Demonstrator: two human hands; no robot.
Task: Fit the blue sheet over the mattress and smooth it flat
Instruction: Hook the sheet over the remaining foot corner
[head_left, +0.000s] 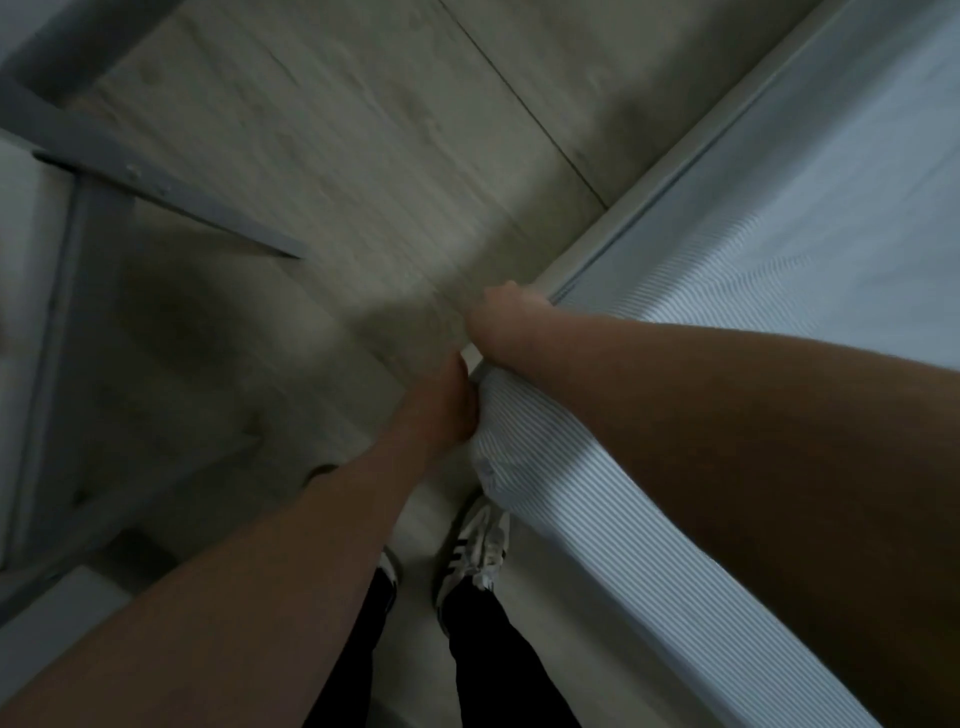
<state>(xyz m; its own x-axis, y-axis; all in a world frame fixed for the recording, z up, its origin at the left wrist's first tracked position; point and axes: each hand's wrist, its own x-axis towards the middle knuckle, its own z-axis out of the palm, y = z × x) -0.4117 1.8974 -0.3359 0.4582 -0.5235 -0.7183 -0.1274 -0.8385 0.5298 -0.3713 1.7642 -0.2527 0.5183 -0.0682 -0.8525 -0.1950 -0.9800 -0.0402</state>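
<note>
The blue sheet (779, 249), pale with fine stripes, covers the mattress along the right side of the head view. Its edge hangs bunched at the near corner (498, 447). My left hand (457, 405) grips that bunched fabric from the left, fingers curled into it. My right hand (506, 319) reaches across the sheet and curls over the bed's edge at the pale frame rail (613, 234), its fingers hidden below. Both forearms stretch forward from the bottom of the frame.
A wood-look floor (337, 156) fills the middle. A grey metal frame with slanted bars (156, 192) stands at the left. My feet in striped sneakers (470, 551) stand close to the bed's side.
</note>
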